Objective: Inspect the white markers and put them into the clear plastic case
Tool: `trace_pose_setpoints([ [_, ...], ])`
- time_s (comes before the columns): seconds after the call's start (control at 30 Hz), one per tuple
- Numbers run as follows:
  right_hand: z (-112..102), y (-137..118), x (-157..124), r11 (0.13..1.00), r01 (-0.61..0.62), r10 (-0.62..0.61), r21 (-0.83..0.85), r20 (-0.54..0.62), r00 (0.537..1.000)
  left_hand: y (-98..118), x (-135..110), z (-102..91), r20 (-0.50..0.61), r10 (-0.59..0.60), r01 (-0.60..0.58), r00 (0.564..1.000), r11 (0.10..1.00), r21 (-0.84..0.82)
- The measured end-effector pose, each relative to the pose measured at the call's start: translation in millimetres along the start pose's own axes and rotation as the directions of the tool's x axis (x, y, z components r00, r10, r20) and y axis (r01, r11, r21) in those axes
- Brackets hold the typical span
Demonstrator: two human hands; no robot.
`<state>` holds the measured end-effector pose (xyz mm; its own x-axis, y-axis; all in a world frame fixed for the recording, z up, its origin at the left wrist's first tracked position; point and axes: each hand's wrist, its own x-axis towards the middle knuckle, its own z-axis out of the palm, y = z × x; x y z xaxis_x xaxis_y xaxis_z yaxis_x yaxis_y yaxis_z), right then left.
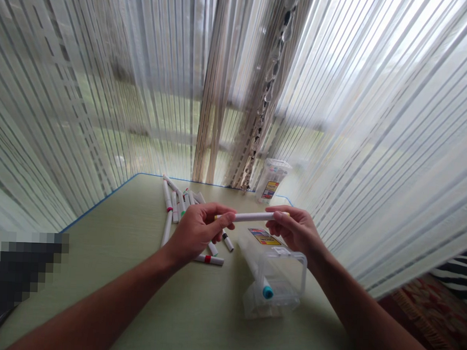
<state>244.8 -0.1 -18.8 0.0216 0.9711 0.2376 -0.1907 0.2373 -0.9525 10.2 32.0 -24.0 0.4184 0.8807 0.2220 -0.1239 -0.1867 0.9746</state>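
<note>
A white marker [254, 216] with yellow at its ends is held level between both hands above the table. My left hand [204, 226] pinches its left end with thumb and fingers. On the right end, my right hand [296, 229] has its thumb and fingers closed. Below lies a clear plastic marker case [249, 252] on its side, lid open toward me, with a colourful label. One marker with a teal end [267, 291] rests inside it. Loose white markers [175, 206] with coloured bands lie behind and left of my left hand, partly hidden by it.
A second clear case [272, 180] stands upright at the table's back right, by the sheer curtain [163, 91]. The pale green table [112, 247] has a blue edge. A red-patterned cloth [431, 314] shows at lower right.
</note>
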Motion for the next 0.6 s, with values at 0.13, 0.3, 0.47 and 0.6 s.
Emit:
trace_pose_setpoints([
  [0.13,2.0,1.1,0.0,0.999,0.017,-0.017,-0.036,-0.014,1.0,0.8,-1.8,0.7,0.007,-0.005,0.005,1.0,0.999,0.039],
  [0.3,0.9,0.6,-0.7,1.0,-0.007,0.007,-0.011,0.002,1.0,4.7,-2.4,2.5,-0.028,-0.005,0.005,1.0,1.0,0.027],
  [0.47,-2.5,-0.3,-0.3,0.998,-0.043,0.041,0.054,0.032,0.999,5.8,-1.3,1.0,-0.052,-0.024,0.02,0.998,0.997,-0.075],
  [0.6,-2.2,-2.3,-0.4,0.994,-0.065,0.062,0.091,0.035,0.997,4.6,-0.8,-0.7,-0.056,-0.059,0.049,0.997,0.986,-0.161],
])
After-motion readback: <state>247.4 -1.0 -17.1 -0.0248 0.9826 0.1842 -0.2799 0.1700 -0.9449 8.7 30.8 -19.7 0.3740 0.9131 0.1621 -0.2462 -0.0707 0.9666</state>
